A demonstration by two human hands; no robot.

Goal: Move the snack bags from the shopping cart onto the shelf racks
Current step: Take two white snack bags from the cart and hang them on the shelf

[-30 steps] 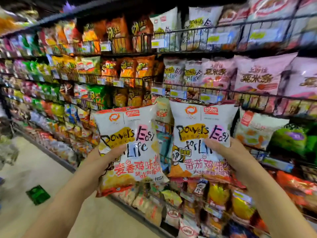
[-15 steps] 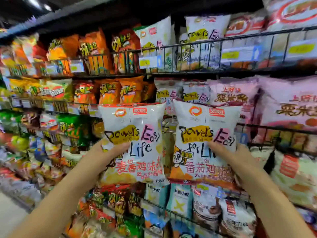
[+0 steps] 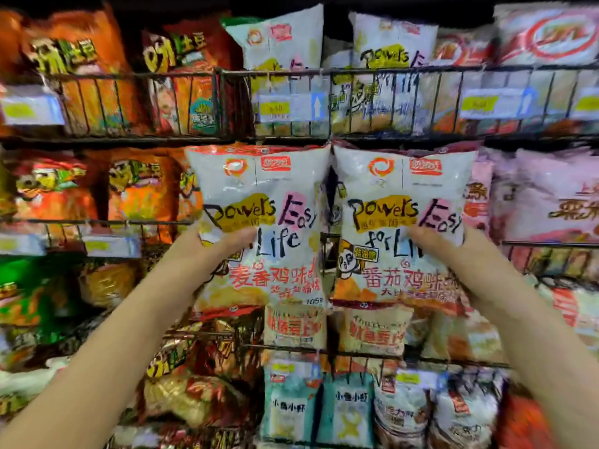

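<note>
Left hand (image 3: 207,251): wrapped round the left edge of the left snack bag (image 3: 262,218), thumb laid across the front print, at about 9 o'clock of that bag.
Right hand (image 3: 453,254): gripping the right edge of the right snack bag (image 3: 402,218), thumb on the front, at about 3 o'clock of it.
Held bags: upright, long axes vertical, side by side with inner edges touching near the top; in the air before the shelving, not yet on any rack.
Key relation: top rack's wire front (image 3: 356,72) toward 12 o'clock from both hands. Matching white bags stand behind that wire, one (image 3: 278,37) above the left bag, one (image 3: 392,43) above the right. Judged the likely destination, so a lift up and over the rail looks needed.
Nearer hand: neither clearly; each sits roughly under its own matching column.
Top rack contents: orange bags (image 3: 74,59) at 10 o'clock, the white ones at 12, pale bags with a red oval (image 3: 551,30) at 2.
Middle rack: orange bags (image 3: 142,189) at 9 o'clock, pink bags (image 3: 547,196) at 3; centre hidden behind the held pair.
Lower racks: beige bags (image 3: 296,328) just under the held pair at 6 o'clock, teal bags (image 3: 290,413) lower again.
Shopping cart: out of view.
</note>
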